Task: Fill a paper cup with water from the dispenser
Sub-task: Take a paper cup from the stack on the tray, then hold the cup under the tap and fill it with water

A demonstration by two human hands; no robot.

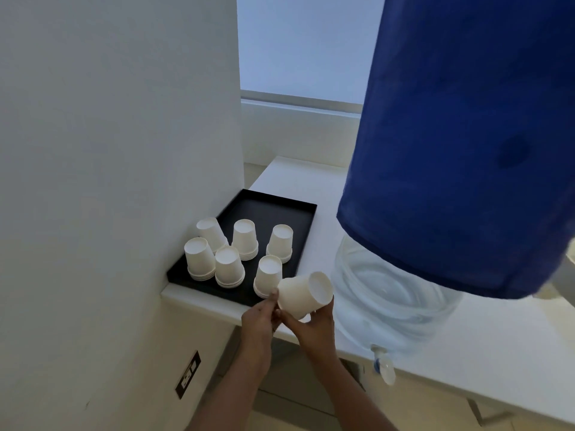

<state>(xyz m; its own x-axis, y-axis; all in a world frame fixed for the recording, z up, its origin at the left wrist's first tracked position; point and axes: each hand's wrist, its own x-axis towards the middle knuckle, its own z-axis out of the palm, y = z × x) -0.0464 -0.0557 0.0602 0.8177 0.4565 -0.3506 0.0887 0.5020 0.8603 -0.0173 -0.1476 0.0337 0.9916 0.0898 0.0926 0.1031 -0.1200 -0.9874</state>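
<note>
A white paper cup lies tilted on its side in the air, its base facing up and right. My right hand grips it from below. My left hand pinches the cup's rim end with its fingertips. The dispenser is a clear water jug under a blue cloth cover, standing on the white counter. Its small white tap sticks out over the counter's front edge, to the right of my hands.
A black tray on the counter's left end holds several stacks of upside-down white paper cups. A white wall stands close on the left, with a dark socket plate low down. The floor shows below the counter.
</note>
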